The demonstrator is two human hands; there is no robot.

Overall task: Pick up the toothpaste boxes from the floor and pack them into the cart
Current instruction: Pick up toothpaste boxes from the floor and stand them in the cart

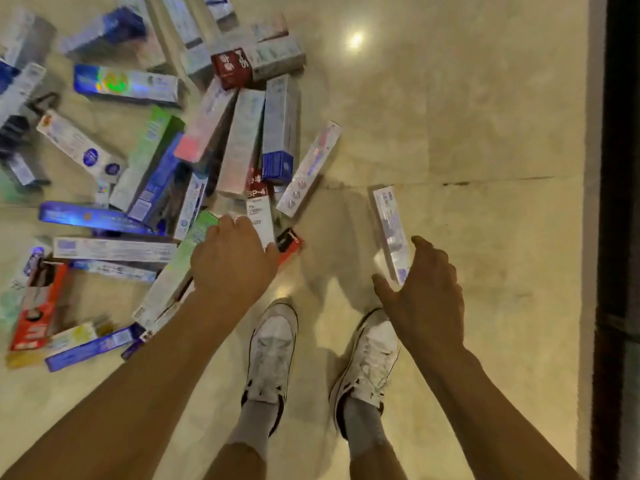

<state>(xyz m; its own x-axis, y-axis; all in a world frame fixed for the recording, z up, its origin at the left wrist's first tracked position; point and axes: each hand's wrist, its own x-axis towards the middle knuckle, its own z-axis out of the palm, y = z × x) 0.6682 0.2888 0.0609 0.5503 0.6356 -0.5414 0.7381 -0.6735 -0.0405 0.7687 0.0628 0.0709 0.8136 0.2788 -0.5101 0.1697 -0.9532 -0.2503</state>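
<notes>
While stooping over the cream tiled floor (450, 116), working both sides, likely to gather faster. Spreading the right hand (427, 289) just above a lone silvery-white toothpaste box (388, 220) lying apart. Curling the left hand (235, 265) over a red-and-white carton (258, 209) in the heap of coloured toothpaste boxes (156, 161); grip impossible to tell. No cart visible. White sneakers (273, 348) close beside, crowding the reach.
</notes>
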